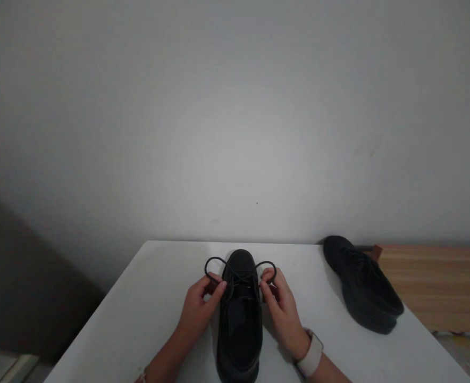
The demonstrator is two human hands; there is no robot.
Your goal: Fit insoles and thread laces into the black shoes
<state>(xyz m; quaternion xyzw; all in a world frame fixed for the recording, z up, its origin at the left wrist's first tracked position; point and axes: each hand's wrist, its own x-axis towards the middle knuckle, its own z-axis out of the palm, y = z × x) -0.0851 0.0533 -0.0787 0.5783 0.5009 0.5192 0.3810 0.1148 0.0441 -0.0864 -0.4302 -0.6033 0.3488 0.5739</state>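
Beside laced shoe [240, 314]: second shoe [361, 282], wooden bench [434, 282].

both shoes are plain black, the near shoe [238, 314] with black laces [241, 268] and the far shoe [362, 284] too. white table [147, 314], pale grey wall [235, 117], light wood bench [434, 282], whitish watch band [310, 359].

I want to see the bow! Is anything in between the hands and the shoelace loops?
No. The left hand pinches the left loop and the right hand pinches the right loop, right over the shoe. The other shoe lies apart, off to the right.
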